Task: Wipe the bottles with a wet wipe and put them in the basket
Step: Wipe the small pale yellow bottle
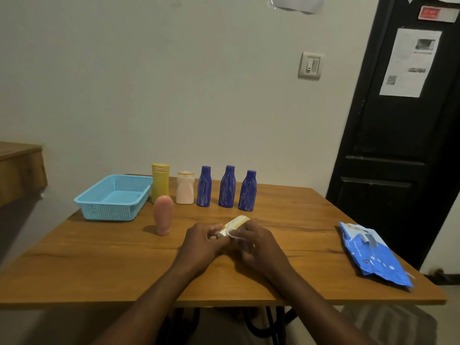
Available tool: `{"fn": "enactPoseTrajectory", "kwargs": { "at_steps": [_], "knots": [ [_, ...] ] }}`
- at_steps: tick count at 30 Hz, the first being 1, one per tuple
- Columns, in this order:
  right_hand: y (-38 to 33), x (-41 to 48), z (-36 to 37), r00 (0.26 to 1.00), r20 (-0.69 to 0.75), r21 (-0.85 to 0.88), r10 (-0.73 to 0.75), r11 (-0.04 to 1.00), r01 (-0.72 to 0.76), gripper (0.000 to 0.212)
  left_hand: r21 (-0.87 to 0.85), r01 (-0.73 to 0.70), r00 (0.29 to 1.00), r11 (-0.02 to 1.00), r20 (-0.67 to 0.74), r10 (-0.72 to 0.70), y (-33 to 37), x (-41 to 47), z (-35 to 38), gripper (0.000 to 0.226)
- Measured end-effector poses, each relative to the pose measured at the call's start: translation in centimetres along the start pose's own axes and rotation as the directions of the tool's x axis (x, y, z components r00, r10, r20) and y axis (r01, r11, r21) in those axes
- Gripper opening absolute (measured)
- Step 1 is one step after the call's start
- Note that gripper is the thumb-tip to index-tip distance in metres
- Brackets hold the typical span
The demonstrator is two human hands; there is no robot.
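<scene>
Left hand [202,241] fingers [211,231] curl round the small yellow bottle [239,221], held just above mid-counter [298,235]. Right hand [257,241] pinches the wipe [231,234] against it. Bottle axis runs 7-to-1 o'clock. Basket [109,212] at 10 o'clock; left hand nearer.

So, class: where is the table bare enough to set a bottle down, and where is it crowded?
Bare: between the right hand and the wipes pack; also the left, nearer than the basket and pink bottle. Crowded: the back bottle row.
</scene>
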State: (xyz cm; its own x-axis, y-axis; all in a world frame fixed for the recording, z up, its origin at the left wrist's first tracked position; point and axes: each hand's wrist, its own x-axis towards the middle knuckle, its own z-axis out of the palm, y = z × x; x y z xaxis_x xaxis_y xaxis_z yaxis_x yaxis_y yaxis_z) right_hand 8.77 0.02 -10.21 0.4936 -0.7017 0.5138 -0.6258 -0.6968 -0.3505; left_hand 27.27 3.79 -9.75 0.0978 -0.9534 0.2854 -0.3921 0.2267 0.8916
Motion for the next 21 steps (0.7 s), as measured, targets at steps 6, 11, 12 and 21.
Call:
{"fn": "enactPoseTrajectory", "kwargs": {
  "at_steps": [6, 11, 12, 21],
  "knots": [
    [0.7, 0.7, 0.2, 0.959, -0.193, -0.004, 0.209, 0.977, -0.214, 0.034, -0.118, 0.073, 0.997, 0.99, -0.002, -0.074, 0.2, 0.2, 0.0, 0.057],
    [1.3, 1.0, 0.0, 0.893, -0.282, 0.095, 0.351, 0.936, -0.338, 0.037, -0.153, 0.09, 0.996, 0.984, 0.016, -0.088, 0.3, 0.1, 0.0, 0.06],
    [1.3, 0.9, 0.0, 0.891, -0.284, 0.093, 0.354, 0.935, -0.341, 0.037, -0.152, 0.09, 0.996, 0.984, 0.02, -0.088, 0.3, 0.1, 0.1, 0.061],
    [0.4, 0.3, 0.6, 0.992, -0.113, -0.033, 0.053, 0.998, -0.057, 0.038, -0.222, 0.165, 0.986, 0.961, 0.019, -0.164, -0.4, 0.6, -0.2, 0.066]
  ]
}}
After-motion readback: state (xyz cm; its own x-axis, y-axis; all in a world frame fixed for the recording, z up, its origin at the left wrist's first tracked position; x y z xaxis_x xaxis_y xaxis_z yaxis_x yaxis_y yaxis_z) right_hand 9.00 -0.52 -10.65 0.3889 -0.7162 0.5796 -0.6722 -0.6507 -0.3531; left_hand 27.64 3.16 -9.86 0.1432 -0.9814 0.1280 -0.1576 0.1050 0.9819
